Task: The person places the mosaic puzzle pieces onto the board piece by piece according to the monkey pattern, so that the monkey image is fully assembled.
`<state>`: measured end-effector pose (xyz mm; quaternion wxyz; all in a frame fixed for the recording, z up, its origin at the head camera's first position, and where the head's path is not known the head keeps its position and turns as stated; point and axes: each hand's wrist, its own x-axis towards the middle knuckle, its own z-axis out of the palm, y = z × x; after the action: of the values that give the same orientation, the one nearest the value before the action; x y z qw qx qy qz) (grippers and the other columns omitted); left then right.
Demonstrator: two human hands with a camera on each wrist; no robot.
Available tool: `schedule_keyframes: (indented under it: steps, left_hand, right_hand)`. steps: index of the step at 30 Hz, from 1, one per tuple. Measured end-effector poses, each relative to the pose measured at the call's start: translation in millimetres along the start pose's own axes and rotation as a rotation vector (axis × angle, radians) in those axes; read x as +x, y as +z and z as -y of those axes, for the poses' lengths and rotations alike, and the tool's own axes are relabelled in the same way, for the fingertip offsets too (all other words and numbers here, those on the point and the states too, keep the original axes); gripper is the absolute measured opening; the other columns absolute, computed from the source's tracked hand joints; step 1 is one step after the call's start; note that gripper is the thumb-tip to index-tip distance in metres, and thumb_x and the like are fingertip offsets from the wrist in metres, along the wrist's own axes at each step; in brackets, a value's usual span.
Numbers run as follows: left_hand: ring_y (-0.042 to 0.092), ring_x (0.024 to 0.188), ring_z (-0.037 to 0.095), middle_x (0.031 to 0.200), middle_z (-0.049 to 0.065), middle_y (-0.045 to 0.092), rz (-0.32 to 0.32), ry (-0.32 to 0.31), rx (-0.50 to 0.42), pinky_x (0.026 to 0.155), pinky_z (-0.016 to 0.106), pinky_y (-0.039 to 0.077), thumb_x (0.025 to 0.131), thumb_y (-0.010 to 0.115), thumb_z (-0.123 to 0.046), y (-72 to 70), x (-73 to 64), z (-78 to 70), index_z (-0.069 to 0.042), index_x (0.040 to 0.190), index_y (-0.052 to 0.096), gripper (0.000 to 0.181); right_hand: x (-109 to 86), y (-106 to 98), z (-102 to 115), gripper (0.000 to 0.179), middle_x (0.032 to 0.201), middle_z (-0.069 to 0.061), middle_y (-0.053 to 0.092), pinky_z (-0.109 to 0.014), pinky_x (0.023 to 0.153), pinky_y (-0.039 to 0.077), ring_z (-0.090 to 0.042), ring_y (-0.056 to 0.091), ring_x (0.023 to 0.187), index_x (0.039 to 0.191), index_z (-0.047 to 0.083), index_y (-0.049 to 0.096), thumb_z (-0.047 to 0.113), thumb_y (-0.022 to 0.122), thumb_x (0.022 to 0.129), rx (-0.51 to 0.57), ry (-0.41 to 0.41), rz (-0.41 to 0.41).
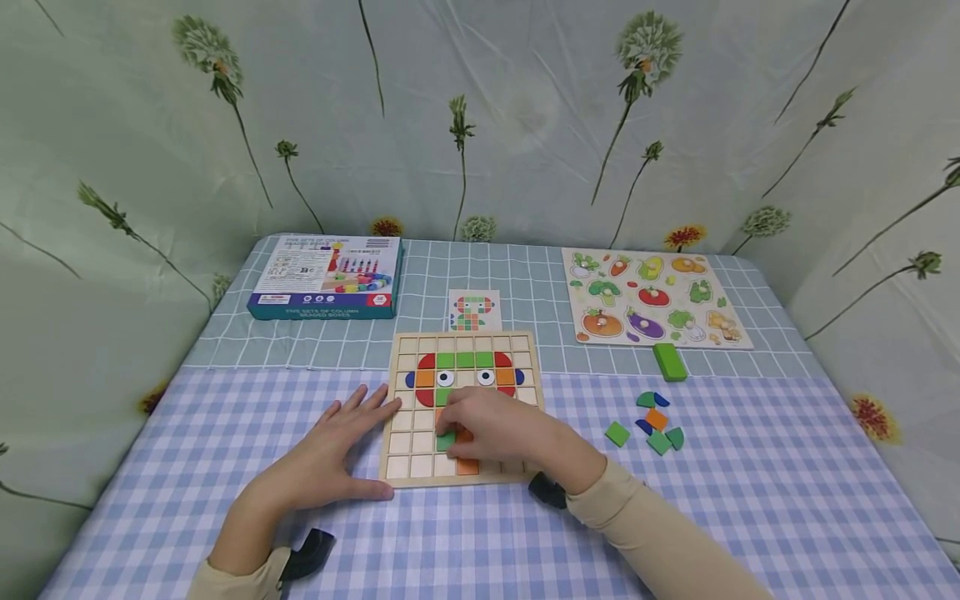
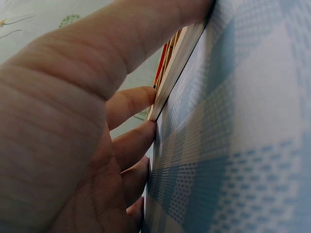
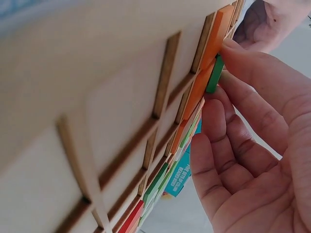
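Board (image 1: pixel 420 482) lies on the checked cloth (image 1: pixel 187 433), with the picture card (image 1: pixel 491 302) just beyond its far edge. The right hand (image 1: pixel 491 423) pinches a green square (image 1: pixel 445 442) between thumb and finger over the board's lower rows, beside the orange squares (image 1: pixel 468 467); whether it lies flat in its slot I cannot tell. Well apart from that grip, the left hand (image 1: pixel 326 458) spreads its fingers against the board's left edge, thumb at the near corner (a useful brace, provided it doesn't shove the board askew). To seat this piece well, match its sides to the dividers (image 3: pixel 167 73), lower it level, press lightly at its middle, and avoid nudging the orange neighbours.
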<state>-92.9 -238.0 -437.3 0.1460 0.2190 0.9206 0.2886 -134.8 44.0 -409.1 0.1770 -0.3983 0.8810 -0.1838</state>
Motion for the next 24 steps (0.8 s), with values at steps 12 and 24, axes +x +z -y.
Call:
schedule_keyframes:
  steps: [12,24]
  left_hand:
    - [0.016,0.166,0.05,0.177,0.013,0.03,-0.003,0.001,0.007,0.126,0.081,0.012,0.073,0.091,-0.066,0.0,0.5,-0.8,-0.023,0.166,0.043,0.113]
    - [0.016,0.166,0.05,0.178,0.013,0.03,-0.004,0.003,0.0,0.126,0.08,0.011,0.073,0.091,-0.067,0.4,0.5,0.9,-0.023,0.166,0.044,0.113]
  right_hand:
    - [2.7,1.2,-2.4,0.015,0.101,0.004,0.069,-0.018,0.086,0.054,-0.008,0.055,0.09,0.11,0.015,0.082,0.023,0.083,0.096,-0.014,-0.042,-0.02]
    - [2.2,0.6,-1.4,0.013,0.101,0.004,0.069,-0.018,0.083,0.053,-0.008,0.056,0.088,0.106,0.016,0.082,0.025,0.083,0.097,-0.019,-0.023,-0.012]
